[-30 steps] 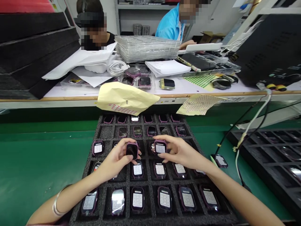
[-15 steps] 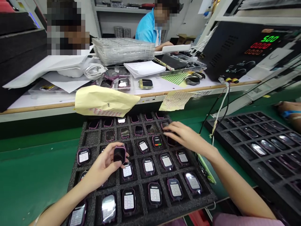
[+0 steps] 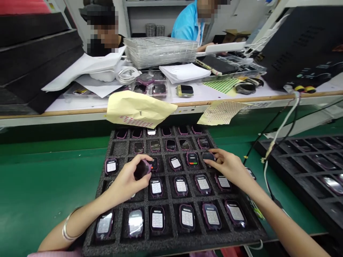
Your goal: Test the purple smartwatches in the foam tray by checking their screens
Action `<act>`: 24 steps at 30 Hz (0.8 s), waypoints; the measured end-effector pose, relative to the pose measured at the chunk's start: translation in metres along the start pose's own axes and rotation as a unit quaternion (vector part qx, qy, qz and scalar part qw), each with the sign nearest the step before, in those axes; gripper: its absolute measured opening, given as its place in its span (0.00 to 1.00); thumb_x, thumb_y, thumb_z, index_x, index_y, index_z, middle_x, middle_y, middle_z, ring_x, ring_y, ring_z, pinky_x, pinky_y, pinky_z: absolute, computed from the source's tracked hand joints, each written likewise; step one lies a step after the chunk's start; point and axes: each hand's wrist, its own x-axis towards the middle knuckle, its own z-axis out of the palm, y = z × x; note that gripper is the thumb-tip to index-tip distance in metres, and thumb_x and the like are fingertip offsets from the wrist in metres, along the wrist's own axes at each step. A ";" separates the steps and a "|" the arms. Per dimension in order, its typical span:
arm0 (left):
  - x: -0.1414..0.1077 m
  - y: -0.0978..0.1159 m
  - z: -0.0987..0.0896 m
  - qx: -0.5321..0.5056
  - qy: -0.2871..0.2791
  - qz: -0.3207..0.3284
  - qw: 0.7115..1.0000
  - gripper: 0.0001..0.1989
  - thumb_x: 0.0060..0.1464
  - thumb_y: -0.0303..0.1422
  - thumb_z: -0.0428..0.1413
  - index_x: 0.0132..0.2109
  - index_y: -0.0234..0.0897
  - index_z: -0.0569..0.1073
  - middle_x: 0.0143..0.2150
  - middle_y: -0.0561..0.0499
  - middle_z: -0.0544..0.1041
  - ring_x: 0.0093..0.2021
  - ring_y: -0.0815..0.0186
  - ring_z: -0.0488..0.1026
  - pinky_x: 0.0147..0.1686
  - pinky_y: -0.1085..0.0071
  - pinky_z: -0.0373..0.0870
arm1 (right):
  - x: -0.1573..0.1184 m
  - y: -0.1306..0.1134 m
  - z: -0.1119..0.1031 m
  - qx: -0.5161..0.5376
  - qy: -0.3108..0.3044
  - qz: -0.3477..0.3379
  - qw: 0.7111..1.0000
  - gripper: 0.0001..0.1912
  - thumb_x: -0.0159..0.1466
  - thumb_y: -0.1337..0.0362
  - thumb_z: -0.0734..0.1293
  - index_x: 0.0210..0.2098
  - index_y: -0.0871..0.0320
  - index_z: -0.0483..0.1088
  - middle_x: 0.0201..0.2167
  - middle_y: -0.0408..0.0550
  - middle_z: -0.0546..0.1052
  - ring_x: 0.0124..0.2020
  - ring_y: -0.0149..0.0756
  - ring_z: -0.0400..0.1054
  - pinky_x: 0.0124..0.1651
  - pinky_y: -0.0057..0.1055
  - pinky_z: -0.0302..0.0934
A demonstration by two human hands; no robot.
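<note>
**Left-hand watch tilted, right hand on a dark-faced watch**

In the head view, your left hand (image 3: 135, 175) was curled nearly closed near the centre of the frame, thumb and fingers pinching a purple-rimmed watch (image 3: 146, 166) above the foam tray (image 3: 174, 243). Half a second earlier its screen had faced the camera; now it was turned well onto its side, its face hard to read.

Your right hand (image 3: 227, 166), right of centre, had its thumb and fingers bent to a narrow gap around a dark-faced watch (image 3: 208, 156) at the right end of the tray's third row from the top. Whether you had lifted that watch off the foam, I could not tell. A second earlier this hand had held a lit watch; that one had probably been set down, leaving your fingers free for the dark one. Each hand was thus occupied with a watch of its own.

Just left of your right fingers, a watch with a red and green display (image 3: 192, 159) lay in its compartment. Watches showing white screens filled most of the lower rows. The tray lay on the green bench (image 3: 53, 171), with a second tray (image 3: 288, 178) at the right of the frame.
</note>
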 end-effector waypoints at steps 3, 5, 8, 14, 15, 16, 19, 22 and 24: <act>-0.001 0.003 -0.003 0.047 0.010 0.026 0.998 0.16 0.52 0.27 0.53 0.49 0.39 0.67 0.35 0.53 0.70 0.34 0.66 0.67 0.35 0.73 0.63 | 0.005 -0.010 -0.017 0.176 -0.012 0.002 0.984 0.24 0.58 0.43 0.68 0.37 0.59 0.69 0.25 0.49 0.74 0.26 0.44 0.70 0.28 0.34 0.63; 0.000 0.007 -0.005 0.057 0.031 0.033 0.997 0.17 0.53 0.28 0.54 0.51 0.40 0.66 0.35 0.53 0.71 0.33 0.67 0.68 0.34 0.73 0.63 | 0.006 -0.027 -0.028 0.287 -0.040 -0.028 0.957 0.19 0.58 0.48 0.71 0.34 0.57 0.68 0.35 0.52 0.77 0.34 0.45 0.72 0.34 0.35 0.67; 0.005 0.013 -0.007 0.075 0.058 0.051 0.994 0.20 0.53 0.30 0.55 0.53 0.40 0.65 0.35 0.54 0.71 0.32 0.67 0.68 0.33 0.74 0.63 | 0.013 -0.061 -0.035 0.428 -0.101 -0.056 0.896 0.14 0.60 0.54 0.72 0.34 0.56 0.65 0.44 0.54 0.76 0.42 0.47 0.73 0.39 0.38 0.70; 0.012 0.010 -0.004 0.076 0.073 0.078 0.991 0.20 0.53 0.29 0.55 0.53 0.39 0.66 0.39 0.51 0.73 0.38 0.65 0.70 0.39 0.72 0.65 | 0.042 -0.103 -0.009 0.543 -0.211 -0.039 0.812 0.20 0.61 0.59 0.72 0.49 0.61 0.68 0.43 0.58 0.77 0.44 0.47 0.74 0.34 0.30 0.72; 0.013 0.008 -0.003 0.072 0.072 0.077 0.992 0.20 0.53 0.29 0.55 0.53 0.39 0.65 0.41 0.51 0.73 0.40 0.64 0.70 0.41 0.72 0.65 | 0.045 -0.104 -0.005 0.555 -0.238 -0.037 0.796 0.22 0.62 0.59 0.71 0.53 0.61 0.67 0.45 0.58 0.76 0.46 0.47 0.73 0.38 0.31 0.72; 0.013 0.006 -0.001 0.065 0.071 0.073 0.993 0.20 0.53 0.28 0.55 0.53 0.39 0.65 0.42 0.51 0.73 0.41 0.64 0.70 0.42 0.71 0.65 | 0.046 -0.104 -0.001 0.566 -0.267 -0.033 0.779 0.24 0.63 0.60 0.70 0.56 0.61 0.64 0.47 0.58 0.75 0.48 0.47 0.72 0.41 0.33 0.72; 0.014 0.000 0.002 0.032 0.056 0.054 0.996 0.19 0.54 0.28 0.55 0.53 0.39 0.65 0.43 0.51 0.73 0.42 0.64 0.70 0.43 0.71 0.64 | 0.043 -0.100 0.005 0.582 -0.339 -0.017 0.739 0.24 0.66 0.63 0.67 0.60 0.60 0.60 0.51 0.58 0.73 0.50 0.46 0.70 0.47 0.37 0.70; 0.016 -0.003 0.003 -0.001 0.041 0.044 0.998 0.18 0.54 0.28 0.55 0.53 0.39 0.65 0.43 0.50 0.72 0.42 0.64 0.69 0.44 0.71 0.64 | 0.037 -0.094 0.010 0.580 -0.372 -0.034 0.723 0.24 0.66 0.65 0.68 0.60 0.58 0.62 0.49 0.56 0.74 0.48 0.45 0.71 0.42 0.34 0.73; 0.016 -0.004 0.004 -0.020 0.036 0.038 0.998 0.18 0.54 0.28 0.55 0.52 0.38 0.66 0.45 0.49 0.72 0.45 0.63 0.68 0.46 0.71 0.63 | 0.035 -0.091 0.014 0.587 -0.375 -0.056 0.715 0.25 0.63 0.66 0.70 0.59 0.58 0.64 0.46 0.54 0.75 0.45 0.43 0.72 0.36 0.31 0.74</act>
